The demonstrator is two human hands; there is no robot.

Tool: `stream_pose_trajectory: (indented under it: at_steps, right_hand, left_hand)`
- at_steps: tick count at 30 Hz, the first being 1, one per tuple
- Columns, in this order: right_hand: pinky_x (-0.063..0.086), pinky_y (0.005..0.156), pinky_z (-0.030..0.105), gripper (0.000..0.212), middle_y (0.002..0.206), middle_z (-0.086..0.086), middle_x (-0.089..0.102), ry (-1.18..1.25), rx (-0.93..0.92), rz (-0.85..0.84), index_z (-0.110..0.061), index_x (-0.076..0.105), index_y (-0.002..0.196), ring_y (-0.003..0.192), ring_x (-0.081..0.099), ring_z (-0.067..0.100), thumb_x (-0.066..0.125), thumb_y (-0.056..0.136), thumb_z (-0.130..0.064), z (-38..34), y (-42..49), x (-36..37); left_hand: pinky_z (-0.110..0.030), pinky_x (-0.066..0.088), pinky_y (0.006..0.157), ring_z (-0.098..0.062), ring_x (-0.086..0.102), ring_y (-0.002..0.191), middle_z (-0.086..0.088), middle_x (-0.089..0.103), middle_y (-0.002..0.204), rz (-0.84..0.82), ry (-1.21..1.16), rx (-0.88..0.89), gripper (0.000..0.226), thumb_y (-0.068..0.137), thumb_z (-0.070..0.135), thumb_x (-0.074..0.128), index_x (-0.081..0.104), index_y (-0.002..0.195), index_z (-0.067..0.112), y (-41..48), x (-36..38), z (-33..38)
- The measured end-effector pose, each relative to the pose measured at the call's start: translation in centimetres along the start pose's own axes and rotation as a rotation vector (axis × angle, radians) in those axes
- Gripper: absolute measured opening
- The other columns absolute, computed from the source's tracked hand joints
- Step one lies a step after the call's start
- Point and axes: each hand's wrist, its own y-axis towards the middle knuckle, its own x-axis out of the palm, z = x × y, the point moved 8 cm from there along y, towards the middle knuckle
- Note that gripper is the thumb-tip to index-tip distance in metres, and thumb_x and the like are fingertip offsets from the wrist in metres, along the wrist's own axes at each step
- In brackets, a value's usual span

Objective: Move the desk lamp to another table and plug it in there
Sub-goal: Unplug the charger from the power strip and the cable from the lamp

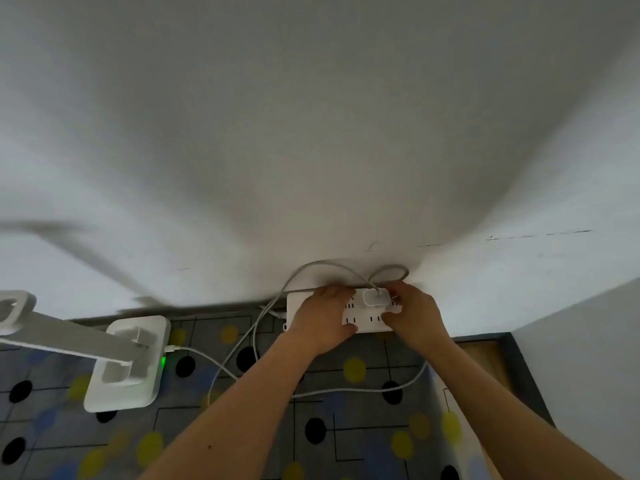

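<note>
A white desk lamp point(124, 362) stands on the patterned tablecloth at the left, its arm reaching off to the left, and a green light glows on the side of its base. Its white cable point(221, 367) runs right and loops up to a white plug adapter point(374, 296) sitting on a white power strip point(363, 322) against the wall. My left hand point(322, 317) lies flat on the left part of the strip and presses it down. My right hand point(412, 313) pinches the adapter from the right. Both forearms reach in from below.
A white wall point(311, 133) rises directly behind the strip. The tablecloth point(346, 427) is grey with black, yellow and blue dots. A second cable point(398, 386) curves under my right forearm. The table's right edge point(526, 375) drops off beside a side wall.
</note>
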Motion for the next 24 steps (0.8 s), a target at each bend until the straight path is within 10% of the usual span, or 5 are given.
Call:
stream_pose_trajectory:
  at_steps: [24]
  right_hand:
    - [0.048,0.085,0.029,0.044,0.121,-0.005,0.064,-0.389,-0.245,0.018,-0.029,0.059,0.121,0.107,0.060,0.018,0.071,0.078,-0.034,-1.2,1.8,0.8]
  left_hand:
    - [-0.038,0.045,0.095,-0.019,0.029,0.133,0.002,0.038,0.144,0.061,0.089,-0.073,0.073,0.077,0.033,0.072,0.038,0.141,0.022,0.7,0.0,-0.7]
